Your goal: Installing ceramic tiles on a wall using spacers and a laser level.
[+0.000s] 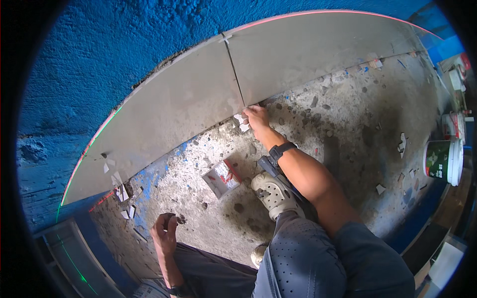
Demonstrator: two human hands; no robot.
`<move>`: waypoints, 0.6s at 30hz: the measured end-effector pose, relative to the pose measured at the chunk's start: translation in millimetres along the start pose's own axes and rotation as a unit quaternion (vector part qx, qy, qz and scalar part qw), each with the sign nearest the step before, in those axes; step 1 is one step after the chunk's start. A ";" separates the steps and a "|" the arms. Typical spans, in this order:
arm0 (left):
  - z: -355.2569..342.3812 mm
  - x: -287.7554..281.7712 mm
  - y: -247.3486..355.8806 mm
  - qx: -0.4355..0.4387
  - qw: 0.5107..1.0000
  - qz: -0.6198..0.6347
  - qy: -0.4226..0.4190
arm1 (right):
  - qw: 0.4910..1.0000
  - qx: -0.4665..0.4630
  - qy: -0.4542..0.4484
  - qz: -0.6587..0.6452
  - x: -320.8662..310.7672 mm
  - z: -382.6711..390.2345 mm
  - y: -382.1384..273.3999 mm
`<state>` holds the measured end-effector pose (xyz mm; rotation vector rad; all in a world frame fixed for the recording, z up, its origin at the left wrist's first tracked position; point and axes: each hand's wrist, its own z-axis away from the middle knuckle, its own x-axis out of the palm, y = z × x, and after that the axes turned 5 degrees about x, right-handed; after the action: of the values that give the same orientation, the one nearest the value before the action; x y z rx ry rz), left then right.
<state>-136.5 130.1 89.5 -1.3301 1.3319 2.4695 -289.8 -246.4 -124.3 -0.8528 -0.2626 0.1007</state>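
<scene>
Two large grey wall tiles, the left tile point(169, 104) and the right tile point(308, 49), stand along the base of a blue wall with a thin dark joint point(232, 64) between them. At the joint's lower end, my right hand point(256, 119) is pinched closed against the tile edge; what its fingertips hold is hidden. White broken pieces point(242, 123) lie right beside it. My left hand point(165, 236) hangs over the floor at lower left, fingers curled round a small dark lump point(170, 217). An open white box point(211, 183) with small red pieces inside sits between my hands.
The rough blue wall point(84, 84) rises behind the tiles, with red and green laser lines along their top edge. Tile shards point(124, 193) lie at left, others across the stained concrete floor point(348, 124). A green bucket point(439, 160) with white rim stands at right. My shoe point(273, 193) is near the box.
</scene>
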 end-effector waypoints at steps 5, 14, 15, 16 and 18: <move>-0.4 -2.2 0.8 0.001 1.000 -0.019 -0.002 | 1.000 -0.005 -0.016 -0.007 -1.4 1.9 0.4; 0.3 -2.4 3.0 -0.020 1.000 -0.019 0.007 | 1.000 -0.021 -0.022 0.003 -9.7 10.7 1.5; 0.9 -2.6 4.0 -0.020 1.000 -0.008 0.008 | 0.999 -0.027 -0.021 0.009 -11.3 12.7 3.0; 0.9 -3.3 4.3 -0.019 1.000 0.004 0.009 | 0.999 -0.034 -0.019 0.015 -13.3 15.1 4.9; 1.2 -5.4 -1.4 -0.015 1.000 0.014 0.009 | 0.999 -0.043 -0.008 0.010 -17.5 26.2 7.1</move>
<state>-133.4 133.6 92.6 -1.3513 1.3329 2.5118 -313.6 -225.9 -116.5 -0.9399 -0.2749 0.1166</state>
